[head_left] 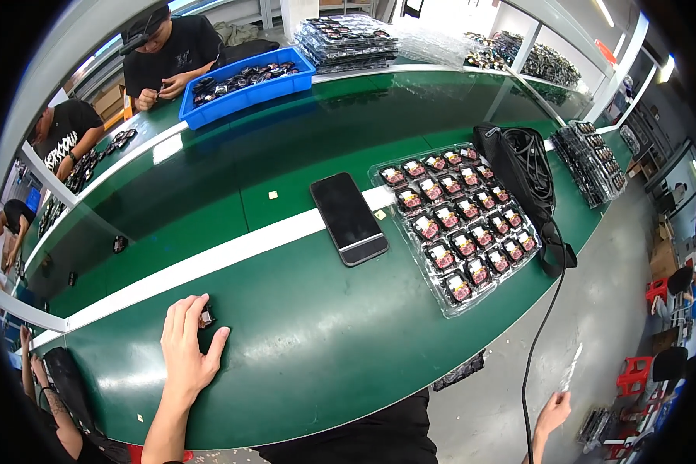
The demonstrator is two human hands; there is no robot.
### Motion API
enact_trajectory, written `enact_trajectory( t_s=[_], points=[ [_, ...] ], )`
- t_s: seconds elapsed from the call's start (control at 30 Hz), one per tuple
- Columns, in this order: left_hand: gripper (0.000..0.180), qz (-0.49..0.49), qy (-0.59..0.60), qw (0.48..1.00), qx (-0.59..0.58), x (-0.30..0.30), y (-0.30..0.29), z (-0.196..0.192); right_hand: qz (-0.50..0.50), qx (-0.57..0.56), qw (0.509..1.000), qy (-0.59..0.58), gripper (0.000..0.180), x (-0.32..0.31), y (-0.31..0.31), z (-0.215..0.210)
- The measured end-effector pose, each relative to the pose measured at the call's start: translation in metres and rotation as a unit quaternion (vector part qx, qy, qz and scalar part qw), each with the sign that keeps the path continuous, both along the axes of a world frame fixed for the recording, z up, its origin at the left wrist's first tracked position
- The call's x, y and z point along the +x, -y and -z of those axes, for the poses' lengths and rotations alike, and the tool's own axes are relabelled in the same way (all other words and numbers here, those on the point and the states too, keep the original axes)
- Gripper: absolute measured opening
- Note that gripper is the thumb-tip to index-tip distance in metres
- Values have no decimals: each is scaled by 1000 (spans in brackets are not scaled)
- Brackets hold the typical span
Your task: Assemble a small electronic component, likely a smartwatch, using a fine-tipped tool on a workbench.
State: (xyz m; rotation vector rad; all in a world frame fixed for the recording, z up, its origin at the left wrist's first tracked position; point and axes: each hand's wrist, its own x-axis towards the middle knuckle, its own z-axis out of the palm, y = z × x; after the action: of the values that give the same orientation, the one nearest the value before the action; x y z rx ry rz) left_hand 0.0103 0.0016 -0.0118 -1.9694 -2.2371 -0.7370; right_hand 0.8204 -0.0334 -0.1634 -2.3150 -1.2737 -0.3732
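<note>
My left hand [187,352] rests on the green bench, fingers stretched forward and thumb apart. A small black part [207,316] lies beside its index finger, partly hidden by it; whether they touch I cannot tell. Off the bench's right side, my right hand [553,414] is closed on a thin, whitish see-through strip [572,367] that sticks up from its fingers. A black phone [346,216] lies face up across the white strip of the bench. To its right is a clear blister tray [448,303] filled with rows of small black parts bearing red and white labels [467,207].
A black bag [518,166] with coiled cable sits behind the tray; its cord [527,363] hangs past the bench edge. Beyond are a blue bin [247,97] of black parts, stacked trays [344,46] and more trays [591,162]. Co-workers [170,58] sit across and at left.
</note>
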Motion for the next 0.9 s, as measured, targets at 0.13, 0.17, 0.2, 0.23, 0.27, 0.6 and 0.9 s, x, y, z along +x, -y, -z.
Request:
enact_trajectory(
  t_s=[0.13, 0.17, 0.2, 0.23, 0.27, 0.6, 0.9],
  points=[
    [62, -7, 13, 1000, 9, -3, 9, -5, -210, 108, 970, 57, 26, -50, -95, -157],
    [62, -8, 15, 1000, 12, -5, 11, -5, -261, 118, 955, 70, 28, -80, -120, -194],
    [62, -7, 27, 1000, 14, -5, 13, -5, -315, 138, 937, 68, 28, -109, -142, -222],
    [62, 1, 46, 999, 16, -6, 9, 1, -362, 152, 917, 73, 28, -140, -157, -249],
    [62, 0, 43, 999, 18, -4, 8, 0, -412, 136, 896, 90, 26, -170, -173, -270],
    [61, 6, 26, 999, 33, -8, 10, 1, -659, -36, 738, 139, 18, -398, -268, -254],
    [60, 12, 29, 999, 34, -9, 9, 0, -670, -98, 709, 199, 21, -383, -271, -240]
  ],
)
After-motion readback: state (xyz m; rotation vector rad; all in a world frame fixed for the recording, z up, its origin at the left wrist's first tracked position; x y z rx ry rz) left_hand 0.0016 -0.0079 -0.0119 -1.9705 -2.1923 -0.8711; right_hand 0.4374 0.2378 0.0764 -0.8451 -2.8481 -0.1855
